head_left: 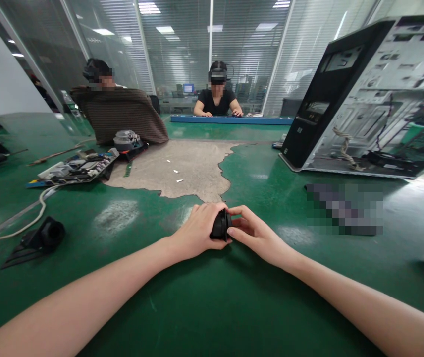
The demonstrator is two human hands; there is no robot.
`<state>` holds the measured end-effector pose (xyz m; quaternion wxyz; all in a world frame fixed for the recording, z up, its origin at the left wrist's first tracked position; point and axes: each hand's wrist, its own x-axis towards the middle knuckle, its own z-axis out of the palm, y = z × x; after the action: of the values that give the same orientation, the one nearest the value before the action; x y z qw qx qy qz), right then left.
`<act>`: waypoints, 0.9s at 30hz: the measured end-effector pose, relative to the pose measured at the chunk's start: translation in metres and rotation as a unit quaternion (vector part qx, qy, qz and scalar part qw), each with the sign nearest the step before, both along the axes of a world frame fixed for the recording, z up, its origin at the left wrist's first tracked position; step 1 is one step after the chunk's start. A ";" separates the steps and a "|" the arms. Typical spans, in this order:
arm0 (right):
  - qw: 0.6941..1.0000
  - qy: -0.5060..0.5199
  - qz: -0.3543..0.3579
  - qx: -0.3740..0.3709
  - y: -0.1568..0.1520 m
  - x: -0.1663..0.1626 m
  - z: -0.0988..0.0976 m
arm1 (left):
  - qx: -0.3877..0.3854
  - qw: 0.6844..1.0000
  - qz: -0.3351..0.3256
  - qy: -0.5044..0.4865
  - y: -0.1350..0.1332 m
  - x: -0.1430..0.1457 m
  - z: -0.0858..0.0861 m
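Both of my hands meet at the middle of the green table [212, 307] around a small black round part [221, 225]. My left hand [197, 230] curls over its left side, fingers closed on it. My right hand [254, 233] pinches its right side with thumb and fingers. The part is mostly hidden between the hands and rests on or just above the table.
An open computer case [368, 99] lies on its side at the right. A circuit board [76, 167], a black fan [128, 141] and a white cable [29, 223] are at the left, with a black duct-like piece [39, 240]. Two people sit at the far side.
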<state>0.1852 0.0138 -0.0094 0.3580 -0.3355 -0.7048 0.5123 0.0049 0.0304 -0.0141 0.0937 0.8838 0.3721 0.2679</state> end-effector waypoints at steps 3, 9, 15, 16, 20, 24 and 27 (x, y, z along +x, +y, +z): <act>0.999 -0.001 0.016 0.039 -0.002 0.002 -0.001 | -0.006 1.000 -0.001 -0.001 0.000 -0.001 0.000; 0.998 0.016 -0.020 0.057 0.001 0.000 -0.006 | -0.006 1.000 0.000 0.002 -0.001 0.000 0.002; 1.000 -0.002 -0.022 0.002 0.002 -0.002 -0.002 | -0.005 1.000 0.001 0.010 -0.001 0.000 0.002; 1.000 -0.005 -0.015 0.000 0.002 -0.001 -0.001 | -0.005 1.000 0.001 0.011 -0.001 -0.001 0.002; 1.000 0.003 0.009 0.021 0.000 0.000 -0.002 | -0.002 1.000 0.000 0.006 0.000 -0.001 0.001; 0.999 0.018 -0.011 0.032 0.000 0.000 -0.005 | -0.010 1.000 0.002 0.008 0.000 0.000 0.001; 1.000 0.008 -0.021 0.019 0.002 -0.001 -0.005 | -0.016 1.000 0.007 0.005 0.000 0.000 0.000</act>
<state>0.1838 0.0154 -0.0139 0.3809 -0.3396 -0.7039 0.4941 0.0052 0.0304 -0.0140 0.1038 0.8809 0.3826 0.2585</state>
